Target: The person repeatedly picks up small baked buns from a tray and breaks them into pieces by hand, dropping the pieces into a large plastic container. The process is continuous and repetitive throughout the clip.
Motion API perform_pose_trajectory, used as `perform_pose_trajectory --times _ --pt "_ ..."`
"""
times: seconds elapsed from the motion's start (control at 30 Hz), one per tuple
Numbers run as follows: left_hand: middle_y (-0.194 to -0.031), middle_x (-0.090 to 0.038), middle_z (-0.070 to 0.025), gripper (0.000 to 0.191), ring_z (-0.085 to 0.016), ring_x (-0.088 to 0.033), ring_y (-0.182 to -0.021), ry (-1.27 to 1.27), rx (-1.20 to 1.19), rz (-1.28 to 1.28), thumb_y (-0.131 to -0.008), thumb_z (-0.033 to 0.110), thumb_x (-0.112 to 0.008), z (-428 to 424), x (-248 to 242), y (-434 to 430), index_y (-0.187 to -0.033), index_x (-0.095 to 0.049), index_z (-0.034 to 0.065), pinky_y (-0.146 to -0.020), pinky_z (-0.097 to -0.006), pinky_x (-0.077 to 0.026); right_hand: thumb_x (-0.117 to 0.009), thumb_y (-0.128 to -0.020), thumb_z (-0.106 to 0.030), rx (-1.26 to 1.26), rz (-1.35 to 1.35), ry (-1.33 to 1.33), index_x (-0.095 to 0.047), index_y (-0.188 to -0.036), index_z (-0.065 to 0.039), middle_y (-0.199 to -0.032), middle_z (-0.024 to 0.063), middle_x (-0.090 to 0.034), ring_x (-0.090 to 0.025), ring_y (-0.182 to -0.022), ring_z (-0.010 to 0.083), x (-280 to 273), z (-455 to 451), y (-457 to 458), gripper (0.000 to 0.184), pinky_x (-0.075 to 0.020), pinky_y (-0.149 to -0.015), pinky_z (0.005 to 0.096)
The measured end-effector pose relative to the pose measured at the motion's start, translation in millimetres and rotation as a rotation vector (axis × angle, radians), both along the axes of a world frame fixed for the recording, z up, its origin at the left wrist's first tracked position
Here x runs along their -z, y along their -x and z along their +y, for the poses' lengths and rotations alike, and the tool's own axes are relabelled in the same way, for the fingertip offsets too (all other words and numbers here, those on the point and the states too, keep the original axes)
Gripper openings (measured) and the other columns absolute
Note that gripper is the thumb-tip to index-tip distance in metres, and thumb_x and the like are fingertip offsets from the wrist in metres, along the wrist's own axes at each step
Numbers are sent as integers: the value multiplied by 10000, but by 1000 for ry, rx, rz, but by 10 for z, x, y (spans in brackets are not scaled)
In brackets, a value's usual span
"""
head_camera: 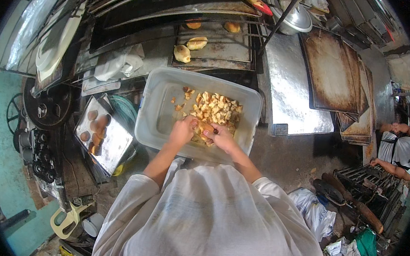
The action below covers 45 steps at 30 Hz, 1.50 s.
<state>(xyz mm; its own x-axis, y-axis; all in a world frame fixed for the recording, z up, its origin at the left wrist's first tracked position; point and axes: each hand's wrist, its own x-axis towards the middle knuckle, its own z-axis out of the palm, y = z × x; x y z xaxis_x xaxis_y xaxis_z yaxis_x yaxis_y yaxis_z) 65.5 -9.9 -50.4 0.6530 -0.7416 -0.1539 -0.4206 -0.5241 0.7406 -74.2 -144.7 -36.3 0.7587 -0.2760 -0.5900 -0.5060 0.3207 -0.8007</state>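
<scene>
A translucent plastic tub (160, 75) stands right in front of me. Many torn bread pieces (213, 107) are heaped in its middle and right part, with a few loose crumbs farther left. Over the near side of the heap, my left hand (184, 129) pinches the left end of a brown-crusted piece of bread (205, 127). My right hand (222, 138) grips the same bread from the right. Something small and dark shows by the right fingers; I cannot tell what it is.
Buns lie on a metal tray (119, 150) to the left, near a machine with a flywheel (46, 106). Beyond the tub, rack trays (225, 45) hold several rolls. Stacked baking sheets (332, 72) rest on a metal table (292, 98). Another person (398, 148) is at far right.
</scene>
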Motion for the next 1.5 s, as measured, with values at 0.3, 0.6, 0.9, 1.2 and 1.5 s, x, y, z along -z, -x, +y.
perform_pose_trajectory --times 0.3,0.6,0.9,1.2,1.5 --pt "-1249 -630 -160 401 -323 -649 -1061 52 106 -81 -919 154 -638 -38 108 -103 -1312 -567 125 -883 -367 -525 -721 -893 -262 176 41 47 -587 -1162 -87 -973 -6 -624 -587 -841 110 29 -312 186 348 -500 -679 265" --pt "-1215 -626 -190 440 -372 -619 -1077 -31 376 113 -847 71 -665 -172 -228 130 -1277 -576 74 -908 -431 -503 -665 -935 -341 44 63 -249 -597 -1154 -77 -1078 35 -621 -591 -986 154 102 -355 177 350 -537 -773 330" --pt "-1100 -633 -238 302 -421 -603 -1041 52 352 -58 -819 -39 -561 -111 -81 142 -1117 -602 -7 -864 -477 -493 -763 -846 -142 27 -44 -238 -583 -1183 -9 -1014 61 -664 -643 -879 137 -41 -130 107 404 -571 -694 282" --pt "-925 -703 -162 140 -274 -672 -840 -41 148 281 -881 21 -613 -104 -105 153 -1016 -639 -8 -807 -340 -502 -766 -827 -161 95 -210 -34 -646 -1114 -9 -945 46 -679 -642 -797 116 296 -11 162 347 -524 -702 252" --pt "-857 -590 37 143 -87 -536 -767 384 -376 1004 -878 -42 -556 -277 184 278 -947 -645 45 -679 -210 -401 -790 -744 -123 155 -276 371 -646 -1149 -49 -1034 88 -687 -643 -936 159 413 -41 108 436 -510 -843 305"
